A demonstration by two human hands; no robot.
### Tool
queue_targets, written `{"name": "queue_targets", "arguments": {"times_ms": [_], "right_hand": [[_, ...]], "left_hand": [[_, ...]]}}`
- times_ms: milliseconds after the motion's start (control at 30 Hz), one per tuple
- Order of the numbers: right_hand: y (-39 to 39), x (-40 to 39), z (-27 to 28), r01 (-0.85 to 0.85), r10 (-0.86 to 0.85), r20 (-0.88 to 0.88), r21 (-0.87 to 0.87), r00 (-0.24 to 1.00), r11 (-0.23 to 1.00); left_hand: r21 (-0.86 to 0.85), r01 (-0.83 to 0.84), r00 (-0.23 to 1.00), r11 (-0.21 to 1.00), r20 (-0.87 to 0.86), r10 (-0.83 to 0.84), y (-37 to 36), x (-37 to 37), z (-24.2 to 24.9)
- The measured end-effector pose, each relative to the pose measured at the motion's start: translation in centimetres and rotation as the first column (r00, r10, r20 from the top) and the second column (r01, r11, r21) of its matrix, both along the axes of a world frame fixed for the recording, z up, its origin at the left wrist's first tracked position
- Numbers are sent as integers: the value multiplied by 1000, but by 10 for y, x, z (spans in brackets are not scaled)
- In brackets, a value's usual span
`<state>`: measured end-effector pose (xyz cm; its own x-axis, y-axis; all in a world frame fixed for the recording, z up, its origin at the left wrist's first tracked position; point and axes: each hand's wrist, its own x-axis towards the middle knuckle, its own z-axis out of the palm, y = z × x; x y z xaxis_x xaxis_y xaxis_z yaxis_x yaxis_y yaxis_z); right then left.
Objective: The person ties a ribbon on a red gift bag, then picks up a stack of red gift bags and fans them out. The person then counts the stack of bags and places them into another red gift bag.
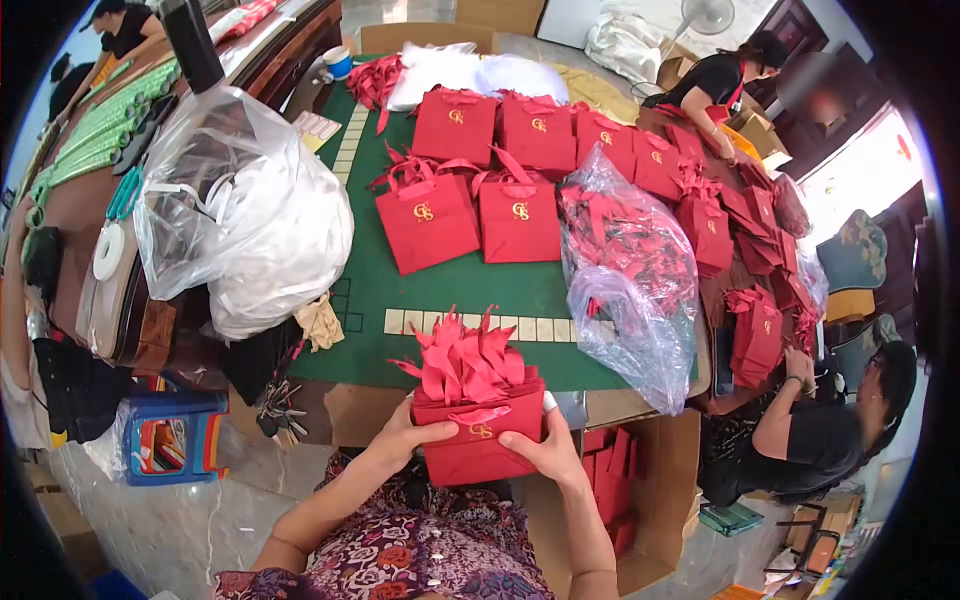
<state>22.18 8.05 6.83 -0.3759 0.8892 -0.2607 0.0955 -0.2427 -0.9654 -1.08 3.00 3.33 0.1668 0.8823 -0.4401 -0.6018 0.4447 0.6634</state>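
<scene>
Between my two hands is a stack of red paper gift bags (470,462), with gold lettering on the front one and a bunch of red ribbon handles sticking up. My left hand (408,432) grips the stack's left side, its thumb across the front. On the right side my right hand (545,445) holds it the same way; something white covers a fingertip. The stack is just in front of the near edge of the green table mat (440,285). Beyond it, more red gift bags (427,222) stand in rows on the mat.
A clear plastic bag of red ribbons (630,240) lies right of the mat. At left sits a big plastic bag of white material (270,240). An open cardboard box (660,490) with red bags is below right. Co-workers sit at right (820,430) and far right (710,95). A blue stool (175,405) stands left.
</scene>
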Motion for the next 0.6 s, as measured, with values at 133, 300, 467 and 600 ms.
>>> {"name": "queue_targets", "arguments": {"times_ms": [133, 300, 467, 600], "right_hand": [[4, -8, -13, -13, 13, -3, -40, 1000, 999], [0, -7, -44, -57, 57, -4, -64, 998, 996], [0, -12, -47, -32, 33, 15, -82, 999, 996], [6, -25, -41, 188, -199, -107, -110, 974, 976]], "left_hand": [[4, -86, 996, 996, 2, 86, 13, 5, -10], [135, -122, 913, 983, -374, 165, 9, 13, -40], [139, -39, 939, 989, -334, 84, 13, 4, -36], [216, 31, 925, 976, -377, 54, 13, 1, -40]]}}
